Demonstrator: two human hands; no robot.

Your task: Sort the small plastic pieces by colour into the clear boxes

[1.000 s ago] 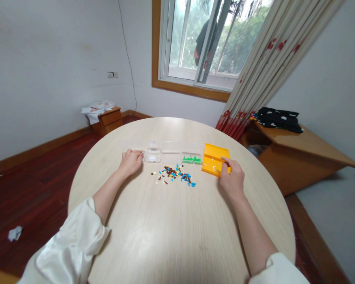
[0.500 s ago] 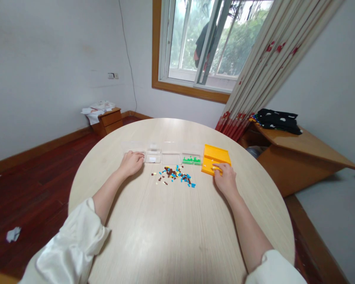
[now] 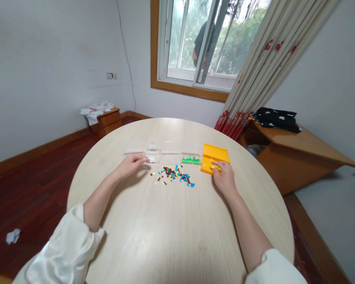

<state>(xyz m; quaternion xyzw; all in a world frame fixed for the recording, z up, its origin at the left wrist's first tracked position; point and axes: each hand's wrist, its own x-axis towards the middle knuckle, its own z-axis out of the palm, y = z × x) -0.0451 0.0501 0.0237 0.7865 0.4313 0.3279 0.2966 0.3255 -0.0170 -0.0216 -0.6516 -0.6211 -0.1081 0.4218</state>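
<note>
A heap of tiny brown, blue, yellow and white bricks [image 3: 175, 175] lies mid-table. Behind it runs a row of clear plastic boxes [image 3: 170, 158]; one holds green bricks [image 3: 191, 159]. An orange tray [image 3: 215, 158] stands at the right end. My left hand [image 3: 132, 164] rests by the left boxes, fingers stretched toward a small white piece. My right hand [image 3: 223, 176] lies at the orange tray's near edge, its fingers pinched on a small yellow piece.
The round pale wooden table [image 3: 177, 232] fills the view. A low wooden desk [image 3: 298, 152] with dark folded cloth stands at right by a curtain. A small wooden cabinet with papers [image 3: 105, 117] is at the far left wall. Crumpled paper [image 3: 13, 236] lies on the floor.
My right hand has slid left along the orange tray's near edge. My left hand has uncurled and reached right toward the clear boxes.
</note>
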